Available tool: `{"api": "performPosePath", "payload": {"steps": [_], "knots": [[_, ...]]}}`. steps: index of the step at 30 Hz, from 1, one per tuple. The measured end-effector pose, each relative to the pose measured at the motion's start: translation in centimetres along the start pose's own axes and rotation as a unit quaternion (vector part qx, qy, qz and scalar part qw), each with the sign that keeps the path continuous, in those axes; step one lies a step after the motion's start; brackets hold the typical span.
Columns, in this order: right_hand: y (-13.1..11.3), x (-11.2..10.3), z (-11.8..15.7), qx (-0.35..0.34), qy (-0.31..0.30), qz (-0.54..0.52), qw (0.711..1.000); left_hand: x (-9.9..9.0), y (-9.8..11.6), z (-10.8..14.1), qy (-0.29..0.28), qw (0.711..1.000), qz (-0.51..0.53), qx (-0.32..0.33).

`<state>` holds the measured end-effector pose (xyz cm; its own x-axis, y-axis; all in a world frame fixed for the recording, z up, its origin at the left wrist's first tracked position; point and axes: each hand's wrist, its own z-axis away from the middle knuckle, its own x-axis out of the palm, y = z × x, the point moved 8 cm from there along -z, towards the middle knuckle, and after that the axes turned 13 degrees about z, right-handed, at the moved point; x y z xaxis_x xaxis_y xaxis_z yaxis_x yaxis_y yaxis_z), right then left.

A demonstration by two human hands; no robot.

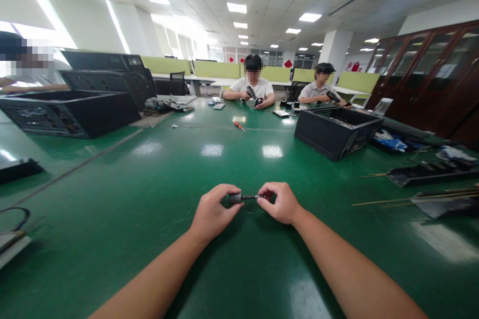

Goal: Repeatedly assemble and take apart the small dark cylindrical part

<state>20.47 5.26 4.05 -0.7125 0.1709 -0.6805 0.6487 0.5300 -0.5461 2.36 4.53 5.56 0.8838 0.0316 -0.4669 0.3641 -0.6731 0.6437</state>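
One smooth, stubby metal cylinder sits pinched in the left hand over a glossy green counter, the right hand closed on the slender dark rod running from it. From where I stand, a slack grip could send the cylinder rolling, and an uneven tug might bend the rod. Farther off sits a boxy black case, open on top; near it lies an orange-handled screwdriver.

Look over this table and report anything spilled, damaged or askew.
Nothing looks clearly wrong. No spill shows; the pale patches on the green table look like light reflections. The rod-ended cylinder between left hand and right hand shows no obvious damage, though detail is unclear.
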Motion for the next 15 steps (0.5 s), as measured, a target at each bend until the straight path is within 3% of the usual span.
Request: {"api": "performPosePath", "payload": {"steps": [15], "knots": [[0.18,-0.16,-0.04,-0.002,0.008,-0.004,1.0,-0.05,-0.26,0.0,0.002,1.0,0.01,-0.007]]}}
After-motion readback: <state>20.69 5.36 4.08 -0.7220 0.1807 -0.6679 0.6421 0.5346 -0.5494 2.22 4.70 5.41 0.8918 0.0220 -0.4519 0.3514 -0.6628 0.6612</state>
